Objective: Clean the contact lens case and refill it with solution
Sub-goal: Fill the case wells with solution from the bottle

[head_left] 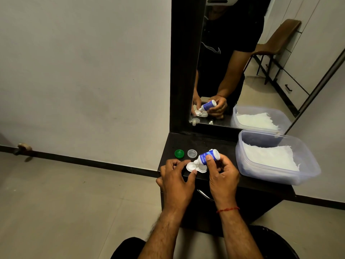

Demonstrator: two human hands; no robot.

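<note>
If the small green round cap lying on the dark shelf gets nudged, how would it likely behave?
The small green round plastic cap lies flat, so it would probably slide rather than roll. It looks small and hollow, so likely very light. It sits near the dark shelf's left edge, so a push leftward might drop it off.

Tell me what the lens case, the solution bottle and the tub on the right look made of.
The lens case looks like opaque white plastic, smooth, with moulded round wells. The solution bottle seems to be white plastic too, under a glossy blue label. The tub is translucent bluish plastic, slightly frosted: the white sheet inside shows dimly through its wall.
</note>
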